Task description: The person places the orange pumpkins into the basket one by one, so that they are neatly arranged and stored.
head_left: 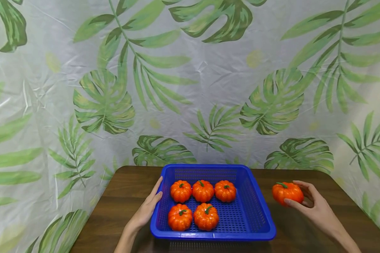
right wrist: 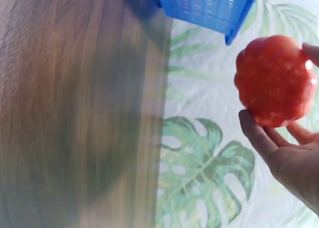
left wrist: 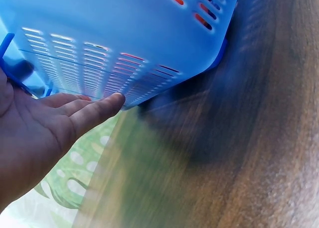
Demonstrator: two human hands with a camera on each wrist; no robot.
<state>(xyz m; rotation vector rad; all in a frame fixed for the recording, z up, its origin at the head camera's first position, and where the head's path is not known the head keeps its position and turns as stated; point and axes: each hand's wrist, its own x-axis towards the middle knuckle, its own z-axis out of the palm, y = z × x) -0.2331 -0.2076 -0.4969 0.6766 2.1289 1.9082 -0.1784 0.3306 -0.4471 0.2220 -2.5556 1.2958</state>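
My right hand [head_left: 316, 207] holds an orange pumpkin [head_left: 287, 193] with a green stem above the table, to the right of a blue plastic basket [head_left: 270, 228]. In the right wrist view, thumb and fingers sit around the ribbed pumpkin [right wrist: 276, 81]. Inside the basket are several similar pumpkins [head_left: 203, 190], three across the back and two at the front left. Its front right part shows bare mesh. My left hand [head_left: 145, 209] rests against the basket's left side. The left wrist view shows its fingers [left wrist: 97, 113] fairly straight beside the slotted outer wall [left wrist: 139, 33].
The basket stands on a dark wooden table [head_left: 114, 207] whose back corners are rounded. Behind it hangs a pale cloth [head_left: 215, 88] printed with green leaves. Table surface [head_left: 291, 235] shows beneath the right hand.
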